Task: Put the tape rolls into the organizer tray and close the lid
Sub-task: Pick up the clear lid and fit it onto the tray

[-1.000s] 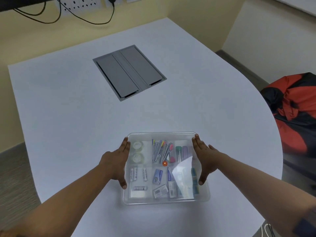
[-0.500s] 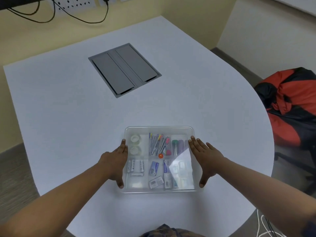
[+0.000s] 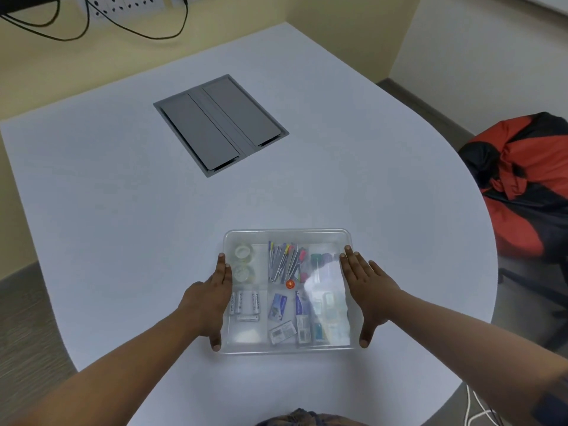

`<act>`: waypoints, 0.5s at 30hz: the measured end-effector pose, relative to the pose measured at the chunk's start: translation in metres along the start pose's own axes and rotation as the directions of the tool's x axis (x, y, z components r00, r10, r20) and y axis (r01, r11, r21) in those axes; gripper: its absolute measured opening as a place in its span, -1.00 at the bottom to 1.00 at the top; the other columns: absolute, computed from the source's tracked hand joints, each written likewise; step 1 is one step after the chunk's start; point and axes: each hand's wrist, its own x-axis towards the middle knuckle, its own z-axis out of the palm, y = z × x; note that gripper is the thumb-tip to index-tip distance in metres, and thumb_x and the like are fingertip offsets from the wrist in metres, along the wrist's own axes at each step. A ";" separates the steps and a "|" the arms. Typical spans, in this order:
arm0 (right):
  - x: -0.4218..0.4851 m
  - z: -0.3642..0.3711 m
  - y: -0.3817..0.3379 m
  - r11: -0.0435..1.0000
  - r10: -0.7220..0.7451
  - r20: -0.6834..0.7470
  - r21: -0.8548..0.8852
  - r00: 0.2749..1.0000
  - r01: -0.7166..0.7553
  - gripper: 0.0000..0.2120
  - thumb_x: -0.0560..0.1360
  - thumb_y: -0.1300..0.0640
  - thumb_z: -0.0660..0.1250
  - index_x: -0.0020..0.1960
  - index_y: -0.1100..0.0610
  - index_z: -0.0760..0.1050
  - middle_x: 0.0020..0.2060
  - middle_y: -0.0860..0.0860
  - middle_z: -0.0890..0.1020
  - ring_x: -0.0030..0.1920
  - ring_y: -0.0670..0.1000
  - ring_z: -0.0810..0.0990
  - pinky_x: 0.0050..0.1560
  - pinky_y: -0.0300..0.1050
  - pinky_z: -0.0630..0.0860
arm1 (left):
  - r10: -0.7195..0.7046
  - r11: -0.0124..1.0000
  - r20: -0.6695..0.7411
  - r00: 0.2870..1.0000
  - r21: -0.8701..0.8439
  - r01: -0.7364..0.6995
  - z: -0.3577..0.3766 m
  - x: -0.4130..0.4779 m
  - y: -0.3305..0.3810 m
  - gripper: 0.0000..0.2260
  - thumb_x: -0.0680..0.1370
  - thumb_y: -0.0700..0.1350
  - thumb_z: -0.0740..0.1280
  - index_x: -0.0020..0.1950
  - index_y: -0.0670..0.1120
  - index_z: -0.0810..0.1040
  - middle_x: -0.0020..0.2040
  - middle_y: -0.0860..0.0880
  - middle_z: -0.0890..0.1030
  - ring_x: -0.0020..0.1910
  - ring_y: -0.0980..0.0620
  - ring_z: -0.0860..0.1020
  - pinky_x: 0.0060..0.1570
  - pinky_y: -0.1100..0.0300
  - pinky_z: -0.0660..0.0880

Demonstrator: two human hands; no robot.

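On the white table, the lidded organizer tray sits at the near edge, two tape rolls in its far-left compartment. The left hand and right hand lie flat, fingers spread, against its sides, gripping nothing. Labels inside are unreadable.

Two tape rolls, about five batteries, one organizer tray, two hands on one table.

The organizer tray was clear plastic on a white table with a grey hatch, beside a red-and-black bag.
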 end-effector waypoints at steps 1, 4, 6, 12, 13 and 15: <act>0.001 -0.001 0.000 1.000 -0.008 0.001 0.006 1.000 0.008 0.62 -0.07 -0.44 0.54 0.33 0.24 -0.62 0.44 0.20 -0.48 0.47 0.18 -0.42 0.48 0.15 -0.22 | 0.002 1.000 -0.009 1.000 0.015 -0.002 0.001 0.001 0.000 0.40 0.10 0.18 0.62 0.48 -0.23 -0.38 0.45 -0.21 -0.47 0.33 -0.14 0.41 0.07 0.12 0.45; 0.004 -0.009 0.006 0.998 -0.016 -0.023 0.060 1.000 0.017 0.56 -0.01 -0.40 0.55 0.39 0.21 -0.56 0.46 0.12 -0.45 0.49 0.12 -0.38 0.47 0.12 -0.21 | -0.011 0.999 -0.030 0.999 0.050 0.013 -0.001 0.005 -0.005 0.32 0.15 0.26 0.57 0.51 -0.20 -0.30 0.53 -0.17 -0.34 0.54 -0.08 0.00 0.27 0.05 0.37; 0.007 -0.019 0.011 0.994 0.010 -0.090 0.109 0.996 0.000 0.49 0.05 -0.35 0.57 0.48 0.17 -0.44 0.50 0.09 -0.38 0.52 0.11 -0.30 0.49 0.11 -0.14 | -0.039 0.999 -0.051 0.998 0.018 0.040 -0.010 0.011 -0.010 0.28 0.17 0.25 0.56 0.52 -0.17 -0.26 0.55 -0.12 -0.28 0.55 -0.04 -0.06 0.28 0.03 0.37; 0.031 -0.045 0.023 0.955 0.081 -0.119 0.294 0.990 -0.043 0.44 0.09 -0.31 0.58 0.52 0.21 -0.34 0.53 0.13 -0.29 0.53 0.10 -0.23 0.50 0.01 -0.02 | -0.056 0.998 -0.062 0.996 -0.034 0.054 -0.030 0.040 -0.021 0.28 0.19 0.19 0.59 0.52 -0.18 -0.27 0.55 -0.12 -0.28 0.55 -0.01 -0.07 0.27 0.04 0.39; 0.035 -0.046 0.023 0.955 0.079 -0.115 0.293 0.990 -0.043 0.44 0.10 -0.31 0.58 0.52 0.22 -0.34 0.53 0.14 -0.27 0.53 0.10 -0.23 0.50 0.01 -0.02 | -0.052 0.998 -0.065 0.996 -0.037 0.050 -0.029 0.042 -0.022 0.28 0.19 0.17 0.59 0.52 -0.18 -0.27 0.55 -0.12 -0.29 0.55 -0.01 -0.06 0.26 0.05 0.40; 0.040 -0.044 0.021 0.955 0.079 -0.115 0.293 0.990 -0.042 0.43 0.11 -0.30 0.59 0.51 0.24 -0.33 0.54 0.16 -0.25 0.54 0.10 -0.21 0.50 -0.02 -0.02 | -0.049 0.997 -0.072 0.996 -0.057 0.045 -0.025 0.044 -0.022 0.29 0.18 0.13 0.61 0.52 -0.17 -0.27 0.54 -0.12 -0.32 0.55 0.00 -0.01 0.22 0.07 0.43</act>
